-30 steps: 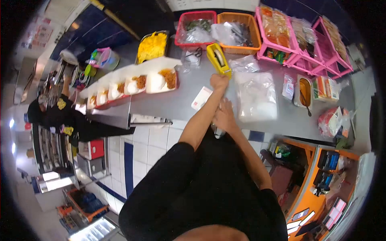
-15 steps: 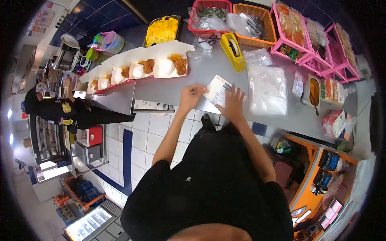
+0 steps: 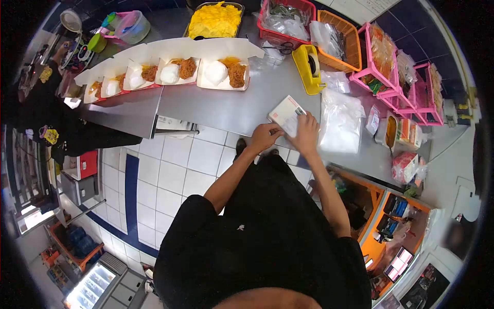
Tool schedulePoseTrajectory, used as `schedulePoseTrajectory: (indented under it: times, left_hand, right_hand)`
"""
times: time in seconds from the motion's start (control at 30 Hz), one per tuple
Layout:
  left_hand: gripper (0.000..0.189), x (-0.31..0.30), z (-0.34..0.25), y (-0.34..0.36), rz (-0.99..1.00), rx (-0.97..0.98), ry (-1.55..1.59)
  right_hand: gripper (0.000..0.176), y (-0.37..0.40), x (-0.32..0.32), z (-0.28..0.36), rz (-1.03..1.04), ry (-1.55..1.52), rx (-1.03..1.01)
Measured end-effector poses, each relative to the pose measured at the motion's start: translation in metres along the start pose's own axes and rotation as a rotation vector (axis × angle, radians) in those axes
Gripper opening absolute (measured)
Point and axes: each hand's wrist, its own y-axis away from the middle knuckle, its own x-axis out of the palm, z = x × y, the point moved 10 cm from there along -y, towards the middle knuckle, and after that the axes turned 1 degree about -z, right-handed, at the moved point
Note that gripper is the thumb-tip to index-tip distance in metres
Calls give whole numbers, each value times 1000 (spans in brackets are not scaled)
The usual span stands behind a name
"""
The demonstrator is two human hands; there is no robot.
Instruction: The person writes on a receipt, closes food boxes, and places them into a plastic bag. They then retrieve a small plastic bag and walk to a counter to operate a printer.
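The white paper slip (image 3: 286, 112) lay on the steel counter (image 3: 226, 109), just in front of the yellow tape dispenser (image 3: 307, 68). The right hand (image 3: 307, 132) rested flat on the slip's near edge, not gripping it. The left hand (image 3: 264, 136) touched its corner with curled fingers; whether it pinched the slip, I could not tell. Left of the dispenser stood open food boxes (image 3: 224, 74), and right of it lay clear plastic bags (image 3: 339, 122).

Person in a black short-sleeved top (image 3: 267, 232)
The loose top carries a tiny white mark (image 3: 240, 226) on its front; its sleeves end above the elbows, leaving the forearms, left hand (image 3: 265, 136) and right hand (image 3: 307, 131) bare.
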Motion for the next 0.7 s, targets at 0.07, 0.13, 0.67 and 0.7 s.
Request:
schedulePoseTrajectory:
  times: [0.07, 0.13, 0.67, 0.7]
  left_hand:
    - [25, 3, -3, -1, -4, 46, 7]
    - [25, 1, 0, 2, -21, 9, 34]
    - [30, -5, -3, 3, -99, 24, 36]
    - [32, -3, -3, 1, -72, 38, -33]
  right_hand:
    - [77, 0, 0, -1, -6, 12, 7]
    - [78, 0, -1, 1, -10, 14, 10]
    - [81, 1, 2, 1, 6, 41, 40]
    - [81, 1, 2, 0, 10, 32, 42]
